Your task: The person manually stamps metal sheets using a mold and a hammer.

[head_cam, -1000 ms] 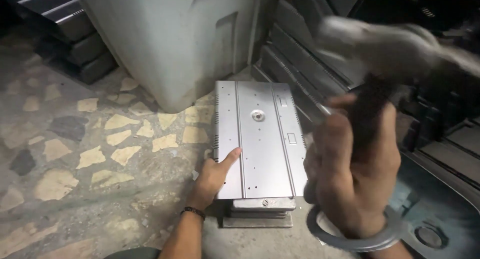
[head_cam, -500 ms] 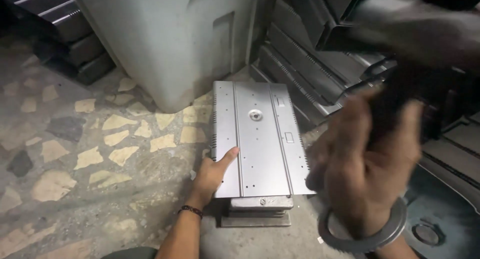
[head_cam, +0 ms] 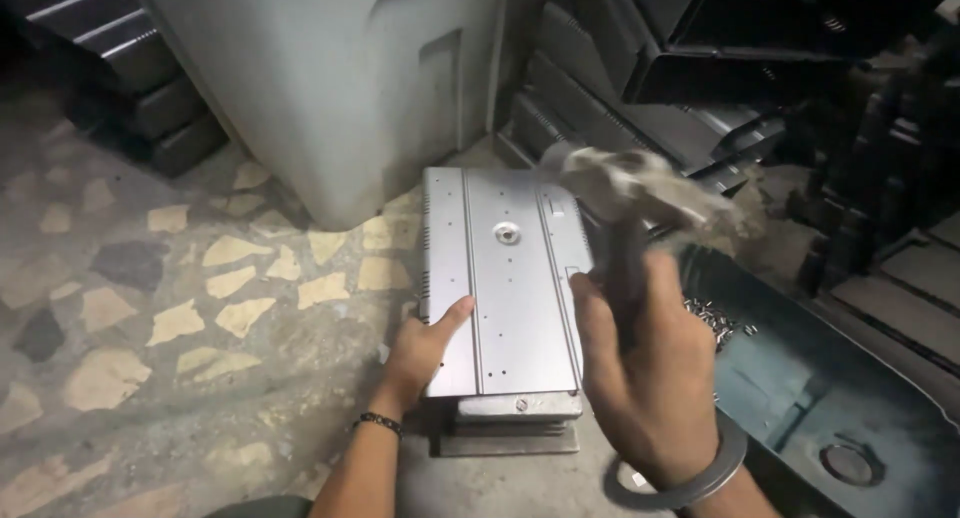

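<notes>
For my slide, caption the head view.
Left hand steadies a grey metal panel on the floor while the right hand holds a hammer over it.

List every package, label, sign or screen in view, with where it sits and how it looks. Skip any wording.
No package, sign or lit screen shows.
Small label: on the upper right of the grey metal panel, pale, rectangular, too blurred to tell more.
Left hand rests on the panel's left edge; right hand grips a blurred hammer over its right side.
</notes>
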